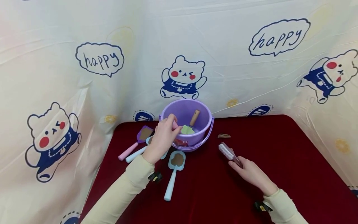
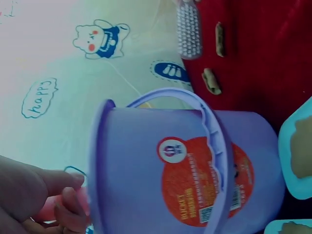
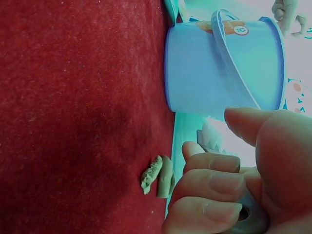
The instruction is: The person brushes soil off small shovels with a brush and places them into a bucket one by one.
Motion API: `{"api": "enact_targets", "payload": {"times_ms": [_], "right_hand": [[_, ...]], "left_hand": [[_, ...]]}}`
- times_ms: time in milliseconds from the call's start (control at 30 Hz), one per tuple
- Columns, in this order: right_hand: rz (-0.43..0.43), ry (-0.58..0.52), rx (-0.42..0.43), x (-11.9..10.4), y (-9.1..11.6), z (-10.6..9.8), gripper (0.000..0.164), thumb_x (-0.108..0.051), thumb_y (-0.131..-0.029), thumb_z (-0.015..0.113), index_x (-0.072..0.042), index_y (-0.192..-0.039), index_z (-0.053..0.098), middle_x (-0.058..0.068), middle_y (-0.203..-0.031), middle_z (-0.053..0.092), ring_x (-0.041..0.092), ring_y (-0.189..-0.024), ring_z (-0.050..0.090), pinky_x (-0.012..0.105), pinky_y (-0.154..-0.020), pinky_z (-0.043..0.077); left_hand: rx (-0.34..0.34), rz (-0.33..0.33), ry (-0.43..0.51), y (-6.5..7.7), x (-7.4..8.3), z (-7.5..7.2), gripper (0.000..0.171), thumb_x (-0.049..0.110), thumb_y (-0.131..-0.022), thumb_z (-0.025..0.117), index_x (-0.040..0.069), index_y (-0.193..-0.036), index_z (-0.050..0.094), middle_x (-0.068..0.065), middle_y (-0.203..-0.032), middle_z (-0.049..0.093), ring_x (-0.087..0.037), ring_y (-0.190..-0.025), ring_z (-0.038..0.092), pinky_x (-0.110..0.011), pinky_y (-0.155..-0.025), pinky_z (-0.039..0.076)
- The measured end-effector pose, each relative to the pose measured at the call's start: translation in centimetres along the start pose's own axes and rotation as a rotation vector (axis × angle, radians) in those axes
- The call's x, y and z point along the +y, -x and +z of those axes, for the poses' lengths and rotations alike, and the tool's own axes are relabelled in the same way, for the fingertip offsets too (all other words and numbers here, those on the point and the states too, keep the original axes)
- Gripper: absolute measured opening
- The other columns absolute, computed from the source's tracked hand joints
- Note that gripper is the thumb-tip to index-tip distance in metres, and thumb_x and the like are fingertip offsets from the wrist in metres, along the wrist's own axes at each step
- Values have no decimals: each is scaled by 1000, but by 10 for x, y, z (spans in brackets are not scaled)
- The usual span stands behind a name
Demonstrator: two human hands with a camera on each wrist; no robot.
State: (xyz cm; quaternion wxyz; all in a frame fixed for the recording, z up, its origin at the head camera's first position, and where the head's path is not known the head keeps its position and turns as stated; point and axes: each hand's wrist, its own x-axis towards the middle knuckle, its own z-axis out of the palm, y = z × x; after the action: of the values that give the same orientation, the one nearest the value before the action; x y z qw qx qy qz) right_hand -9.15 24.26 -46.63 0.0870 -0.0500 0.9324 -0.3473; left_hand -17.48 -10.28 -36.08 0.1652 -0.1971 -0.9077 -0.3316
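Observation:
My left hand grips a pink handle at the near rim of a purple bucket; the tool's far end is hidden by the bucket wall and hand. Inside the bucket lies a tool with a wooden handle and a pale green head. On the right, my right hand holds a brush by its handle, white bristles upward, above the red cloth. In the right wrist view, fingers curl round the handle's end.
Left of and before the bucket lie a purple paddle-shaped tool with a pink handle and several light blue ones, with brown patches on their heads. Small brown rolled pieces lie right of the bucket. A printed curtain stands behind.

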Motion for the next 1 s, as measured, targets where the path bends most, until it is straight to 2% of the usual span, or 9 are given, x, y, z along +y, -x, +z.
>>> {"api": "enact_targets", "payload": {"times_ms": [133, 400, 533, 700, 833, 1000], "right_hand": [[-1, -1, -11, 1, -1, 1, 39, -45, -103, 62, -10, -90, 53, -2, -67, 44, 13, -57, 43, 27, -54, 38], [-17, 14, -9, 3, -1, 4, 36, -42, -103, 63, -11, -88, 52, -2, -67, 43, 13, -58, 43, 27, -55, 38], [-14, 15, -16, 4, -1, 5, 36, -41, -103, 63, -11, -88, 53, -2, -68, 43, 13, -60, 44, 28, -56, 38], [7, 0, -32, 3, -2, 4, 38, -46, -104, 60, -9, -95, 57, 0, -71, 46, 14, -63, 46, 29, -57, 40], [11, -14, -35, 1, -3, 4, 39, -44, -109, 50, -8, -98, 60, 1, -75, 48, 15, -65, 47, 30, -60, 41], [17, -40, -22, -1, -2, 3, 45, -43, -113, 40, -10, -95, 65, -2, -70, 44, 13, -61, 42, 29, -57, 39]], "left_hand": [[4, 2, -76, 0, -5, 4, 20, 13, -97, 74, 3, -106, 60, -9, -79, 56, -28, -71, 60, -41, -61, 51], [0, -36, -217, 3, -11, 5, 19, 24, -98, 74, 9, -107, 68, -12, -92, 64, -32, -68, 64, -43, -54, 51], [30, -32, -201, 5, -12, 5, 25, 27, -99, 72, 8, -115, 69, -15, -99, 65, -31, -64, 63, -41, -52, 50], [117, -33, -177, 11, -11, 5, 29, 30, -107, 54, 7, -118, 66, -16, -105, 62, -28, -59, 58, -42, -50, 48], [190, -22, -170, 19, -12, 6, 29, 32, -109, 47, 7, -107, 62, -13, -95, 57, -27, -58, 53, -42, -49, 44], [242, 87, -113, 42, -18, 15, 26, 22, -107, 49, 12, -84, 53, -5, -77, 49, -19, -54, 45, -34, -46, 36]]}}
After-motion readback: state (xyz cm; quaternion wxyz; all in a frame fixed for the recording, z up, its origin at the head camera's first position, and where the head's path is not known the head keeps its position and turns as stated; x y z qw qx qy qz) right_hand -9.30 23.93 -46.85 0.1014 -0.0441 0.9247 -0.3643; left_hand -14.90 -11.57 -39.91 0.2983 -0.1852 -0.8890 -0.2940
